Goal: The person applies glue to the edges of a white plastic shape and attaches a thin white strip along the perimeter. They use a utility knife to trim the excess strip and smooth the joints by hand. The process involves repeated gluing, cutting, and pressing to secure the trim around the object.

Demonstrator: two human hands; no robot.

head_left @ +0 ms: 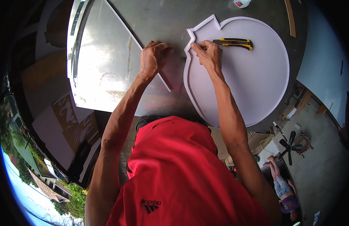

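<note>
1. Head view, the work itself: a large white round panel (250, 75) with a raised white rim strip (186, 81) lies flat on a grey metal tabletop (163, 19). I take this panel as my landmark. It lies flat, I judge, so the thin rim can be pressed along its edge without the panel shifting.

2. The right hand (208, 54) sits on the panel's upper left corner, where the outline steps in to a notched tab. Its fingertips are pinched together on the rim strip there, apparently holding the strip to the bend of the outline.

3. The left hand (153, 56) rests just left of the panel, off its edge, knuckles up and fingers curled down on the tabletop and the end of a thin white strip (164, 82). I cannot tell whether it grips that strip or only presses on it. The two hands are apart, with a small gap between them at the notch.

4. A yellow and black utility knife (234, 43) lies on the panel, just right of the right hand, touched by neither hand but close enough to be picked up quickly.

5. Left of the panel a shiny metal sheet (103, 71) covers the table. Beyond the panel's top edge stands a small white bottle (241, 3), well apart from the hands.

6. Below and right of the panel, on the floor, are a black fan (291, 146) and another person (282, 184) lying down.
</note>
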